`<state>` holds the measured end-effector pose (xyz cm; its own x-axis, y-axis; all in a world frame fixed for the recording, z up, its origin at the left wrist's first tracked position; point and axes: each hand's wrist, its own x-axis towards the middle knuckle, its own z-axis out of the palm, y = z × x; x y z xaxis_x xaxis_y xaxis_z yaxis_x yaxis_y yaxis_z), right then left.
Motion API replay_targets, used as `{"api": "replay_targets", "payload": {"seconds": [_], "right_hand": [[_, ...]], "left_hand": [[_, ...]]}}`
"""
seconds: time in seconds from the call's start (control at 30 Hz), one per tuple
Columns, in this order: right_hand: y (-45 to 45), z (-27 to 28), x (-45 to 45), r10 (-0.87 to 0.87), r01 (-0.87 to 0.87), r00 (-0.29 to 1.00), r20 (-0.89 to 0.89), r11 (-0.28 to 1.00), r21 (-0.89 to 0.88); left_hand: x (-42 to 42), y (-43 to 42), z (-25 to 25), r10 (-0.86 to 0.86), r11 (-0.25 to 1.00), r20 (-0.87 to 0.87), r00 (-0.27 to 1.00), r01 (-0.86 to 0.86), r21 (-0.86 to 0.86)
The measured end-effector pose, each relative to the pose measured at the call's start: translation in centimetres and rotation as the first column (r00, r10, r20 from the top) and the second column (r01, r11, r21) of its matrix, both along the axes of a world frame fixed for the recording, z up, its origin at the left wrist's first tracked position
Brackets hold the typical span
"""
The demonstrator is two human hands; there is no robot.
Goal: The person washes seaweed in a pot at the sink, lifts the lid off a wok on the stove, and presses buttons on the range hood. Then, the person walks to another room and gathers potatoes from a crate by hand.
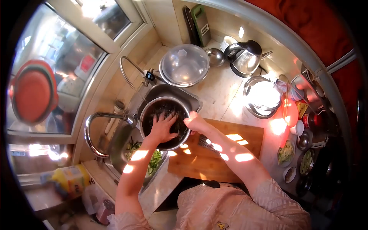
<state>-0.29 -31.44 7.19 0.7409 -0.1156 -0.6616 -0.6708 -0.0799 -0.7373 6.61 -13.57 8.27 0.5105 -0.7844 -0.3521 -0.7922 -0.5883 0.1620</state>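
Observation:
A round metal pot [142, 132] rests over the sink, filled with dark, wet-looking contents [150, 115] that I cannot name exactly. My left hand [165, 126] reaches down into it, palm lowered and fingers spread on the dark mass. At the pot's right side, my right hand [195, 123] has its fingers closed on the rim. A slim curved tap [123, 69] arches over the pot, with a thin line dropping from it to the pot's edge. Below the pot, chopped green vegetables [154, 163] lie in the sink [115, 153].
A wooden cutting board [241, 153] lies right of the pot, with a partly hidden metal object under my right forearm. Behind stand a large bowl [184, 65] and an electric kettle [247, 57]. A chrome faucet [92, 130] is at left; small food bowls [286, 153] sit at right.

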Motion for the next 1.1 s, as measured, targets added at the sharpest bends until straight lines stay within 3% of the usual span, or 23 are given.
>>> {"api": "replay_targets", "payload": {"seconds": [0.07, 0.13, 0.2, 0.27, 0.33, 0.4, 0.47, 0.53, 0.6, 0.67, 0.73, 0.8, 0.87, 0.97, 1.0, 1.07, 1.1], "right_hand": [[0.1, -0.8, 0.1, -0.002, 0.002, 1.000, -0.007, 1.000, -0.016], [0.3, -1.4, 0.0, -0.016, 0.015, 0.999, 0.042, 0.999, 0.029], [0.3, -1.7, 0.0, -0.024, 0.022, 0.997, 0.073, 0.999, 0.025], [0.3, -1.6, 0.2, -0.020, 0.020, 1.000, -0.001, 1.000, 0.021], [0.3, -1.7, 0.2, 0.016, -0.016, 1.000, 0.024, 1.000, -0.001], [0.3, -1.7, 0.1, 0.064, -0.062, 0.996, 0.068, 0.998, -0.032], [0.3, -2.1, 0.1, 0.030, -0.030, 0.998, 0.048, 1.000, -0.005], [0.3, -2.0, 0.2, -0.012, 0.012, 0.999, 0.030, 1.000, 0.023], [0.1, -1.0, 0.1, 0.020, -0.020, 1.000, -0.002, 1.000, 0.006], [0.1, 0.2, 0.0, 0.015, -0.015, 1.000, 0.013, 1.000, 0.002], [0.2, 0.1, 0.1, 0.012, -0.012, 1.000, 0.022, 1.000, 0.000], [0.2, -0.4, 0.1, 0.004, -0.003, 0.999, 0.032, 1.000, -0.027], [0.1, -0.7, -0.1, 0.005, -0.005, 1.000, 0.031, 1.000, -0.015], [0.3, -1.3, 0.1, -0.023, 0.023, 0.999, 0.038, 1.000, -0.007], [0.2, -1.3, 0.0, -0.017, 0.016, 0.999, 0.046, 1.000, 0.012], [0.0, -1.3, 0.0, -0.005, 0.004, 0.998, 0.056, 1.000, 0.022], [0.1, -1.4, 0.1, -0.014, 0.013, 0.999, 0.053, 1.000, 0.014]], "left_hand": [[-0.3, 0.5, 0.7, 0.011, 0.999, -0.002, 1.000, -0.011, -0.046], [-0.6, 0.4, 0.1, 0.173, 0.922, -0.174, 0.970, -0.221, -0.318], [-2.5, -1.4, 0.6, 0.203, 0.911, 0.003, 0.979, -0.187, -0.367], [-2.8, -1.4, -0.9, 0.170, 0.959, 0.167, 0.971, -0.124, -0.255], [-1.9, -0.4, -2.0, 0.167, 0.967, 0.168, 0.972, -0.128, -0.220], [-1.3, 0.4, -1.1, 0.085, 0.980, 0.056, 0.995, -0.073, -0.184], [-1.7, 1.8, 0.8, 0.186, 0.930, 0.009, 0.983, -0.173, -0.323], [-1.8, 3.7, 1.7, 0.339, 0.877, 0.166, 0.926, -0.247, -0.413], [-2.1, 5.1, 1.2, 0.453, 0.868, 0.272, 0.849, -0.351, -0.353], [-3.3, 4.9, 1.4, 0.383, 0.924, 0.268, 0.884, -0.368, -0.107], [-3.8, 4.7, 0.1, 0.368, 0.930, 0.338, 0.866, -0.348, -0.120], [-4.2, 4.1, -0.5, 0.373, 0.927, 0.175, 0.911, -0.358, -0.110], [-4.5, 3.1, -0.9, 0.358, 0.933, 0.188, 0.915, -0.344, -0.104], [-3.9, 0.5, -1.2, 0.553, 0.772, -0.148, 0.820, -0.571, -0.279], [-3.7, 0.0, -1.2, 0.552, 0.772, -0.151, 0.820, -0.571, -0.281], [-3.3, -0.9, -0.8, 0.367, 0.930, 0.086, 0.926, -0.365, -0.044], [-2.6, -0.6, -1.1, 0.296, 0.953, 0.191, 0.936, -0.276, -0.125]]}}
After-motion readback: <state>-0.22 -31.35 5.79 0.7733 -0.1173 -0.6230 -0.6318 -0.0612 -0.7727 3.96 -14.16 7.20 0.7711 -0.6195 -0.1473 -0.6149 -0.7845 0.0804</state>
